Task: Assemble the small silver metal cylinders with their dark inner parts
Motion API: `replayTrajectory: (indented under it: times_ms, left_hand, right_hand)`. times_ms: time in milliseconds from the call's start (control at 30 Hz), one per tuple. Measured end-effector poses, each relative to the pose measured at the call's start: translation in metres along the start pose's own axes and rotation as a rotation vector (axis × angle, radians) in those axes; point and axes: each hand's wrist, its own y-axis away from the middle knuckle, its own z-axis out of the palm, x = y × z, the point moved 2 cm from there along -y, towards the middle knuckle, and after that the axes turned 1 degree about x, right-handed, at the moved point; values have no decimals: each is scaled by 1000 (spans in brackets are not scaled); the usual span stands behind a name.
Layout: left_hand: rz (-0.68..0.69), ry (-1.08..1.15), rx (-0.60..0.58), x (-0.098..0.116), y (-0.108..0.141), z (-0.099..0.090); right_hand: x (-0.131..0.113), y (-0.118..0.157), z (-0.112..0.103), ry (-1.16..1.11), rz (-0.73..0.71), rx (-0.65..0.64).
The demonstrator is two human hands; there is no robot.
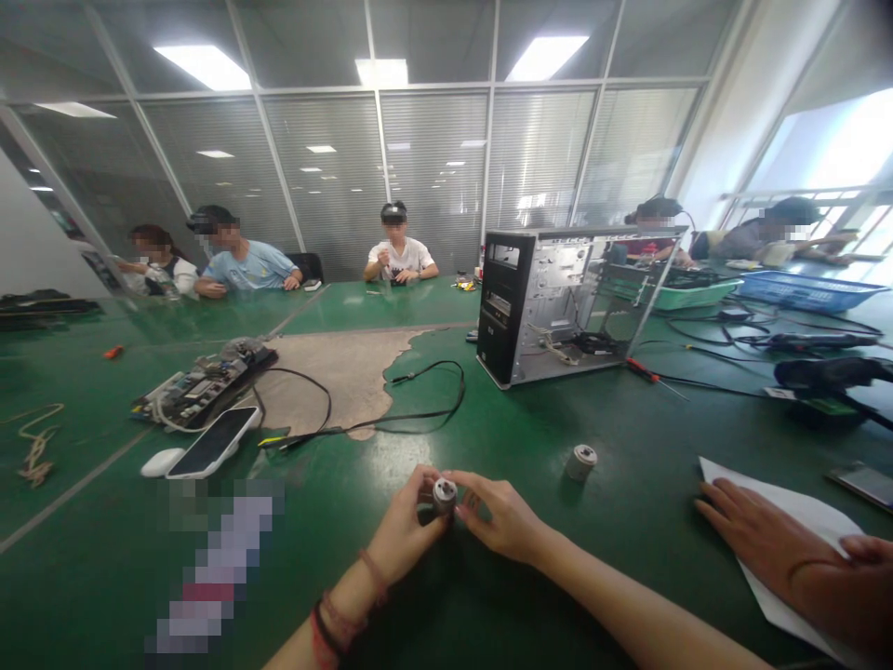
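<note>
The left hand (401,529) is holding a small metal cylinder (445,498) upright over the green table (530,419), and the right hand (506,519) is gripping it from the other side with its fingertips. A second metal cylinder (580,462) is standing to the right, well apart from both hands. At the far right, a co-worker's hand (764,530) is resting on a white sheet of paper (778,600). Beyond, an open HP computer case (500,316) is standing beside a screwdriver (642,370), while a smartphone (215,442) is lying near a circuit-board assembly (209,381).
</note>
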Motion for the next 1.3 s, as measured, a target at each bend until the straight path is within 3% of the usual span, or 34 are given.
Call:
replayTrajectory:
  times_ms: [300,800,1300]
  left_hand:
    - [88,-71,64,-1,0,0]
    - [97,15,185,-5,0,-3]
    - [150,-187,163,0,0,-5]
  right_hand:
    - [-1,0,1,-8,1,-10]
    - [-2,-2,4,-59,-4,-1]
    - [0,-1,7,-98,13,-3]
